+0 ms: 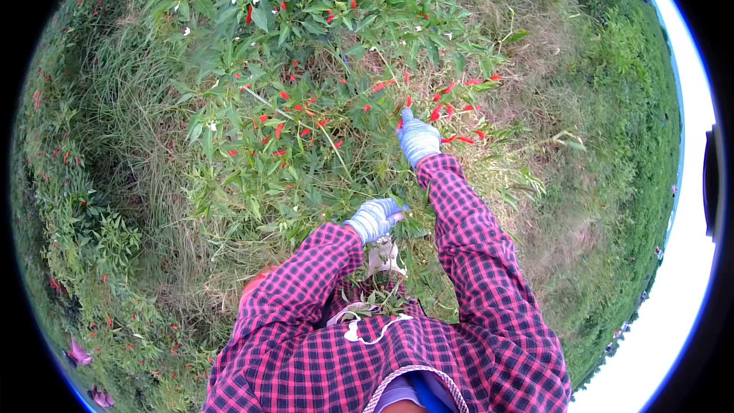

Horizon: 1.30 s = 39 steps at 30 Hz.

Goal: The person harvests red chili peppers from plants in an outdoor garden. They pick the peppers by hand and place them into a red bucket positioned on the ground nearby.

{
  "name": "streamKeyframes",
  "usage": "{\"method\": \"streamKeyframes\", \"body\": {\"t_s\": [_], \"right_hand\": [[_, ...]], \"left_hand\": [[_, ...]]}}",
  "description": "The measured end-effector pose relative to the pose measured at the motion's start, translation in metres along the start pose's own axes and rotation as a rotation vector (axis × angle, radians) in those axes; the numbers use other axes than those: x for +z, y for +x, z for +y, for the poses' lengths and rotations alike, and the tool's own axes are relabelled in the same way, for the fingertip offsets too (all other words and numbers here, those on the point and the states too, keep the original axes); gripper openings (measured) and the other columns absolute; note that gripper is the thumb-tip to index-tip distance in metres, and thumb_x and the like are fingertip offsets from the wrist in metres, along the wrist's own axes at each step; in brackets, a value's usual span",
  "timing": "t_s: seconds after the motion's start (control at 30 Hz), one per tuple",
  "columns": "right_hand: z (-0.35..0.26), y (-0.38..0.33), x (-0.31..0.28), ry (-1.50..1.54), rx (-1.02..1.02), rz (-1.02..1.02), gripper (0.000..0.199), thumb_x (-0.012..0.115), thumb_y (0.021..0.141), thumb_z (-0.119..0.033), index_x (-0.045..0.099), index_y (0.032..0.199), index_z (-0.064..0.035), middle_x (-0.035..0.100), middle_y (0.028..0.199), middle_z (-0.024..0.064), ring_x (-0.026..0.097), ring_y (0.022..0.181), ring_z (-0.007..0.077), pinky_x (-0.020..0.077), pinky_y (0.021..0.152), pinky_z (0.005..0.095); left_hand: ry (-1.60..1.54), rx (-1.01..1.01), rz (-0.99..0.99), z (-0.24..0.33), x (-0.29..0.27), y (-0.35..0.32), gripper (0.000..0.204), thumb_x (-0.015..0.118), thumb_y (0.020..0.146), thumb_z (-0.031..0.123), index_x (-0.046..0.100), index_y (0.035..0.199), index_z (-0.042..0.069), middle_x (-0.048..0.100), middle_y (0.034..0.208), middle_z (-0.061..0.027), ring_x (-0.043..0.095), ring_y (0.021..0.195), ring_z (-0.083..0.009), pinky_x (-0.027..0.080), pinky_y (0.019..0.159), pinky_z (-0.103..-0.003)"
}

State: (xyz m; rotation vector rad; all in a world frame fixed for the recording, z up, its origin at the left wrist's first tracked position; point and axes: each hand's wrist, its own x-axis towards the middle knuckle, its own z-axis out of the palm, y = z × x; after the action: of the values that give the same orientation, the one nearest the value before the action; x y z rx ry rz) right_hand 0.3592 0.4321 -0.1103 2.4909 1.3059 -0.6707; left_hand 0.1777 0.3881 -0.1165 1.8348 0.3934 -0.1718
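Observation:
My right hand (419,139), in a blue-and-white striped glove, reaches forward into a chili plant (321,38) hung with small red chilies. Its fingers are closed at a red chili (399,125) by the fingertips, and another chili (409,101) stands just beyond them. Nearer my body, my left hand (375,219) wears a matching glove. Its fingers are curled together and point right among the leaves; what they hold, if anything, is hidden. Below that hand hangs a white cloth or bag (386,257) close to my waist, partly covered by leaves.
Ripe chilies (451,111) cluster on stems right of my right hand. More chilies (279,130) hang on the left branches. Dry grass (527,69) lies to the right, green grass (145,107) to the left. Other rows of plants (84,214) run along both sides.

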Motion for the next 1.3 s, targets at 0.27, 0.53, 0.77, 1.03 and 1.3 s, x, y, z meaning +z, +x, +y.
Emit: {"method": "streamKeyframes", "body": {"t_s": [0.27,0.53,0.77,1.03,1.3], "right_hand": [[0.03,0.014,0.017,0.816,0.142,0.106,0.029,0.049,0.079,-0.031,0.051,0.082,-0.0022,0.057,0.067,0.0128,0.057,0.059,0.0231,0.0429,0.05,0.0351],[0.029,-0.001,-0.004,1.827,0.283,0.089,0.019,0.045,0.08,-0.017,0.052,0.091,-0.0031,0.054,0.063,0.0055,0.045,0.037,0.0128,0.0352,0.03,0.0189],[0.014,0.017,0.008,0.812,0.069,0.439,0.034,0.05,0.078,-0.02,0.043,0.108,-0.0067,0.059,0.075,0.014,0.056,0.067,0.0265,0.0423,0.06,0.0359],[0.007,0.007,-0.002,0.839,0.196,0.662,0.027,0.049,0.08,-0.024,0.046,0.1,-0.0053,0.058,0.078,0.0171,0.056,0.073,0.0308,0.0423,0.064,0.0368],[0.009,0.014,-0.008,0.624,0.214,0.426,0.03,0.053,0.075,-0.032,0.052,0.094,-0.0083,0.058,0.079,0.0181,0.055,0.075,0.0327,0.0417,0.067,0.0387]], "left_hand": [[-0.064,-0.024,-0.073,-0.002,0.006,-0.004,0.022,0.047,0.079,0.02,0.056,0.096,0.011,0.056,0.084,-0.0135,0.052,0.08,-0.0302,0.041,0.072,-0.036],[-0.072,0.018,-0.004,0.006,-0.006,0.002,0.023,0.047,0.078,0.019,0.056,0.097,0.011,0.056,0.086,-0.0132,0.052,0.083,-0.03,0.041,0.074,-0.036],[-0.063,0.04,-0.054,0.007,0.004,0.008,0.021,0.047,0.078,0.017,0.056,0.095,0.01,0.057,0.087,-0.0115,0.052,0.081,-0.0293,0.041,0.072,-0.036],[0.005,0.017,-0.079,0.017,-0.002,0.009,0.019,0.049,0.076,0.016,0.058,0.091,0.008,0.057,0.084,-0.0128,0.053,0.079,-0.0286,0.042,0.071,-0.035],[-0.025,0.093,-0.047,0.02,0.006,0.012,0.019,0.053,0.071,0.011,0.06,0.088,0.008,0.057,0.085,-0.011,0.053,0.08,-0.0281,0.042,0.074,-0.034]]}}
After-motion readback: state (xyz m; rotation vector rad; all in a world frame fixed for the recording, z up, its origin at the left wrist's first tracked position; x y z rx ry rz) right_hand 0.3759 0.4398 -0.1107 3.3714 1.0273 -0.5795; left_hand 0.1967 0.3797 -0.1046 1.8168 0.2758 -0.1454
